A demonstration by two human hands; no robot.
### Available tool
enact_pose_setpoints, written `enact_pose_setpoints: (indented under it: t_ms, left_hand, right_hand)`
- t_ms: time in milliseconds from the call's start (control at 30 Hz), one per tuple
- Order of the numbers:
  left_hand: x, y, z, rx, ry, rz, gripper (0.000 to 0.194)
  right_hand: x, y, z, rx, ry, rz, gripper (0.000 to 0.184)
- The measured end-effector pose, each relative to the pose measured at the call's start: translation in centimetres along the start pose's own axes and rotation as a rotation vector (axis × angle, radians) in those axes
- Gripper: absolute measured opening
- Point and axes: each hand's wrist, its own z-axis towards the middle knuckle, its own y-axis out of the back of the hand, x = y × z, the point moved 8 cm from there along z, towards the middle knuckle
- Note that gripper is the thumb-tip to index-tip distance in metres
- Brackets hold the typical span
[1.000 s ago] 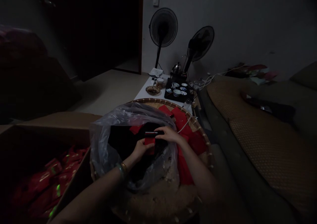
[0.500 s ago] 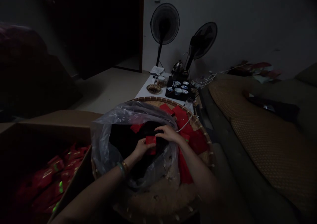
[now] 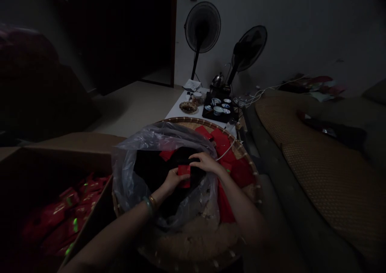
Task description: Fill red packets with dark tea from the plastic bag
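A small flat red paper packet (image 3: 183, 170) is held over the mouth of a clear plastic bag (image 3: 126, 176), its lower part clasped by the curled fingers of the left hand (image 3: 173, 181), so that it is kept raised above the bag's dark contents, which are too dim to be identified. The right hand (image 3: 205, 163) is held open, with its fingers extended just above and beside the packet; whether contact is made cannot be told. The bag is set inside a round woven bamboo tray (image 3: 193, 123), where its loose, crumpled edge appears to keep the mouth wide between the two forearms. Further red packets (image 3: 229, 154) are spread across the tray to the right of the bag, and a thin white cable (image 3: 226, 151) is draped over them. To the left, an open brown cardboard box (image 3: 68, 142) filled with glossy red packets with green marks (image 3: 51, 218) is placed within easy reach of the left forearm. Beyond the tray, a white tabletop (image 3: 177, 110) carries a black tea tray (image 3: 217, 109) set with blue-and-white cups, and a metal kettle (image 3: 217, 80) stands behind it. Two black pedestal fans (image 3: 202, 27) are stood against the wall, and a sofa with a woven tan cushion (image 3: 319, 172) runs along the right.
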Motion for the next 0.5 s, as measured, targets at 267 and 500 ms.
enact_pose_setpoints:
  t_ms: [267,500]
  left_hand:
    - [-0.3,-0.8,-0.7,0.087,0.037,-0.105,0.045]
    - [-0.5,-2.0,-1.3,0.22,0.144,-0.346,0.059]
  right_hand:
    - [-0.2,0.1,0.1,0.005,-0.021,0.061,0.031]
    - [-0.2,0.2,0.1,-0.006,-0.025,0.071,0.03]
